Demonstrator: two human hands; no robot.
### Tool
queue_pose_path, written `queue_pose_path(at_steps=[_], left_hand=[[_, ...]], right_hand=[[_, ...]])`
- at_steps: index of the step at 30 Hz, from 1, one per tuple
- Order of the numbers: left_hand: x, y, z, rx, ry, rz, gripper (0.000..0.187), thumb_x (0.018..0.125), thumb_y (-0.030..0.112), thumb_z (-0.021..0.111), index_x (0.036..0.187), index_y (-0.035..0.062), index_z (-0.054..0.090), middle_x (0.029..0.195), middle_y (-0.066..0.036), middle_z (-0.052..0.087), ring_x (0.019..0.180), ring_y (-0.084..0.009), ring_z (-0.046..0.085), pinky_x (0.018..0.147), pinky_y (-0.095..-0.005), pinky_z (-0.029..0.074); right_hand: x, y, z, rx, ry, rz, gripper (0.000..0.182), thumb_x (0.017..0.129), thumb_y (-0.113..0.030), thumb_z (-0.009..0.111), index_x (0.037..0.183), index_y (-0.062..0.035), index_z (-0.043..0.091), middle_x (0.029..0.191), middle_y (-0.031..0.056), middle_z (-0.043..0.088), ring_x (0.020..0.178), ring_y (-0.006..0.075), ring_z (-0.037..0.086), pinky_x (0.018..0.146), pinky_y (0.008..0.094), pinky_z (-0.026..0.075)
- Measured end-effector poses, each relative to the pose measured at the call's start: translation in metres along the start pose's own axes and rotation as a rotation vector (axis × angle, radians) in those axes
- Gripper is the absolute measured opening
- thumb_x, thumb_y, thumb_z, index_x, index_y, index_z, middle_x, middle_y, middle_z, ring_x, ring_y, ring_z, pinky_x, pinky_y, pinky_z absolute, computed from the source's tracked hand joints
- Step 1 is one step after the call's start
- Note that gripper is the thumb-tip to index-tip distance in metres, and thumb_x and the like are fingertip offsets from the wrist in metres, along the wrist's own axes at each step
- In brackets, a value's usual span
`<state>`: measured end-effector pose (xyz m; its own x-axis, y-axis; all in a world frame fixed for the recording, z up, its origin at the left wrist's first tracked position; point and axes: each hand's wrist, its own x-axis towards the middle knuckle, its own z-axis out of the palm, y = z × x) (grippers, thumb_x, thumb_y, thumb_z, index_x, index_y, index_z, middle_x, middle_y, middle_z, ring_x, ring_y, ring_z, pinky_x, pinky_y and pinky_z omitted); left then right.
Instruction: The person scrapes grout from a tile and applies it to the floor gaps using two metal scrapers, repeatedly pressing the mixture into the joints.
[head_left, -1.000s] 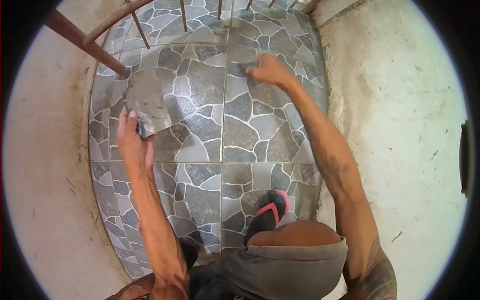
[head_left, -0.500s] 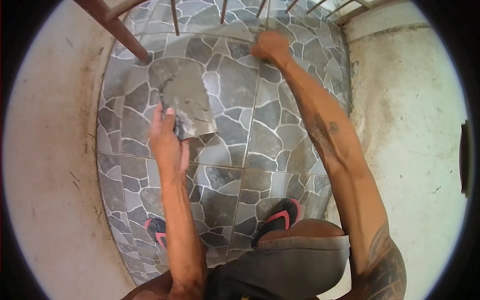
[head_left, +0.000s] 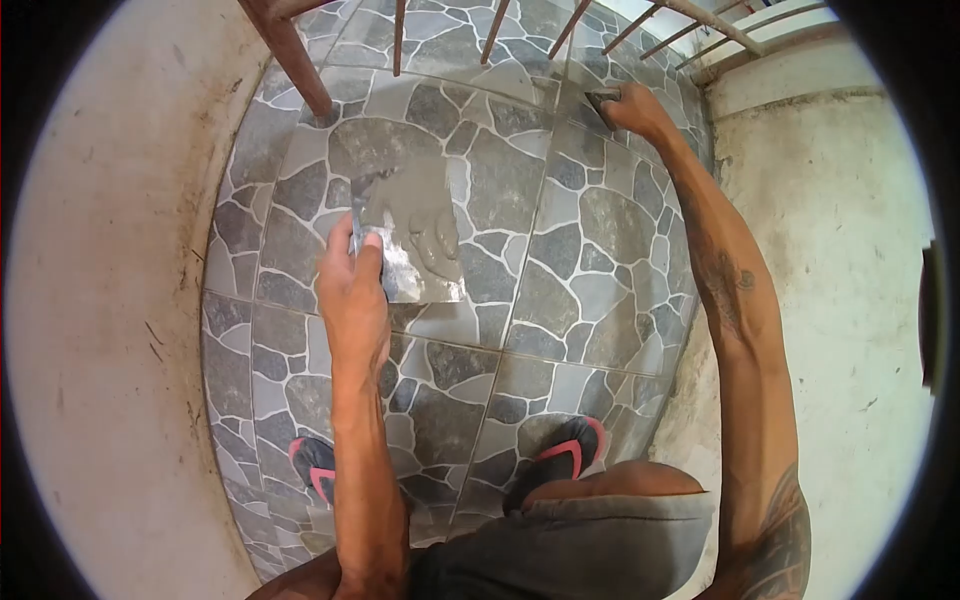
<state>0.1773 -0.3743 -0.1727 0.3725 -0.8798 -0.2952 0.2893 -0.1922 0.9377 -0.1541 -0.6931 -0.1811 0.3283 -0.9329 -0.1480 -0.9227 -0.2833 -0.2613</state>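
Observation:
My left hand (head_left: pixel 355 285) is closed on the left edge of a flat metal trowel (head_left: pixel 402 272), with the thumb on top. Wet grey grout (head_left: pixel 415 200) covers most of the plate, which is held level above the tiled floor (head_left: pixel 560 285). Farther off on the right, my right hand (head_left: pixel 640 110) is closed around a small dark scraper (head_left: pixel 599 103). Its edge is low at the floor, beside a joint between tiles; whether it touches cannot be made out.
A rusty brown metal railing (head_left: pixel 400 40) with a thick post (head_left: pixel 292 70) stands at the far end. Stained pale walls (head_left: pixel 820 260) close in on both sides. My feet in black and pink flip-flops (head_left: pixel 572 450) are planted on the floor.
My right hand has moved to the right, and the scraper now shows. The trowel has shifted slightly right and nearer in view; its grout looks more disturbed. The camera view has shifted.

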Motion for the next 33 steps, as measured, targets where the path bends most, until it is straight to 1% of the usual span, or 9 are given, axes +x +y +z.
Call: queue_pose_path(at_steps=[4, 8, 11, 16, 18, 20, 23, 29, 33], left_hand=[[0.004, -0.004, 0.005, -0.080, -0.021, -0.062, 0.037, 0.099, 0.006, 0.044, 0.135, -0.0036, 0.047, 0.120, -0.012, 0.062, 0.105, -0.0161, 0.062, 0.090, -0.0306, 0.050], [0.015, -0.006, 0.018, -0.224, -0.031, -0.104, 0.035, 0.100, 0.006, 0.044, 0.133, -0.0021, 0.049, 0.120, -0.012, 0.062, 0.106, -0.0162, 0.062, 0.091, -0.0314, 0.051], [0.024, -0.002, 0.028, -0.286, -0.058, -0.148, 0.035, 0.100, 0.007, 0.045, 0.134, -0.0010, 0.048, 0.119, -0.012, 0.062, 0.105, -0.0167, 0.062, 0.090, -0.0326, 0.053], [0.035, 0.013, 0.030, -0.157, -0.113, -0.042, 0.038, 0.099, 0.010, 0.045, 0.135, -0.0007, 0.046, 0.118, -0.012, 0.062, 0.101, -0.0175, 0.064, 0.083, -0.0340, 0.056], [0.031, 0.018, 0.024, -0.156, -0.094, -0.016, 0.038, 0.099, 0.010, 0.045, 0.135, -0.0006, 0.046, 0.117, -0.011, 0.062, 0.099, -0.0175, 0.065, 0.080, -0.0343, 0.057], [0.025, 0.017, 0.018, -0.163, -0.055, 0.015, 0.038, 0.099, 0.011, 0.045, 0.135, -0.0003, 0.047, 0.115, -0.011, 0.063, 0.096, -0.0174, 0.065, 0.076, -0.0345, 0.058], [0.015, 0.012, 0.009, -0.170, -0.062, 0.060, 0.037, 0.099, 0.011, 0.046, 0.135, 0.0008, 0.047, 0.111, -0.010, 0.064, 0.090, -0.0169, 0.066, 0.067, -0.0327, 0.059], [-0.014, 0.001, 0.016, -0.202, -0.051, -0.037, 0.034, 0.099, 0.012, 0.046, 0.131, 0.0023, 0.049, 0.105, -0.007, 0.065, 0.083, -0.0145, 0.067, 0.057, -0.0300, 0.057], [-0.030, -0.013, 0.031, -0.190, -0.079, -0.135, 0.034, 0.099, 0.014, 0.046, 0.131, 0.0034, 0.049, 0.105, -0.006, 0.065, 0.083, -0.0133, 0.067, 0.057, -0.0299, 0.057]], right_hand=[[0.034, 0.000, 0.033, -0.080, 0.069, -0.081, 0.035, 0.069, -0.027, 0.059, 0.084, 0.0036, 0.070, 0.085, 0.0303, 0.066, 0.083, 0.0449, 0.065, 0.076, 0.0488, 0.052], [0.013, -0.037, 0.047, -0.187, 0.026, -0.158, 0.032, 0.071, -0.027, 0.061, 0.087, -0.0005, 0.070, 0.087, 0.0280, 0.066, 0.085, 0.0443, 0.065, 0.078, 0.0496, 0.052], [-0.021, -0.058, 0.051, -0.163, 0.001, -0.208, 0.030, 0.072, -0.024, 0.063, 0.093, -0.0051, 0.070, 0.089, 0.0253, 0.067, 0.085, 0.0436, 0.065, 0.077, 0.0501, 0.053], [-0.096, -0.079, 0.074, 0.047, -0.011, -0.374, 0.029, 0.071, -0.016, 0.064, 0.099, -0.0116, 0.069, 0.088, 0.0203, 0.068, 0.084, 0.0423, 0.065, 0.075, 0.0497, 0.054], [-0.136, -0.096, 0.081, 0.005, -0.113, -0.335, 0.029, 0.071, -0.014, 0.063, 0.099, -0.0111, 0.068, 0.088, 0.0188, 0.068, 0.086, 0.0411, 0.065, 0.077, 0.0500, 0.053], [-0.183, -0.108, 0.097, 0.143, -0.063, -0.483, 0.028, 0.072, -0.014, 0.061, 0.099, -0.0116, 0.068, 0.089, 0.0191, 0.068, 0.088, 0.0396, 0.065, 0.077, 0.0481, 0.053], [-0.221, -0.132, 0.072, 0.210, -0.501, -0.298, 0.029, 0.079, -0.019, 0.061, 0.105, -0.0107, 0.069, 0.090, 0.0165, 0.069, 0.085, 0.0344, 0.067, 0.079, 0.0438, 0.054], [-0.253, -0.100, 0.018, 1.273, -0.374, 0.307, 0.046, 0.093, -0.027, 0.062, 0.127, 0.0040, 0.056, 0.103, 0.0095, 0.065, 0.087, 0.0206, 0.067, 0.083, 0.0387, 0.059], [-0.263, -0.094, -0.018, 1.500, -0.284, 0.341, 0.055, 0.092, -0.018, 0.065, 0.135, 0.0079, 0.044, 0.109, 0.0126, 0.064, 0.090, 0.0209, 0.067, 0.085, 0.0407, 0.060]])
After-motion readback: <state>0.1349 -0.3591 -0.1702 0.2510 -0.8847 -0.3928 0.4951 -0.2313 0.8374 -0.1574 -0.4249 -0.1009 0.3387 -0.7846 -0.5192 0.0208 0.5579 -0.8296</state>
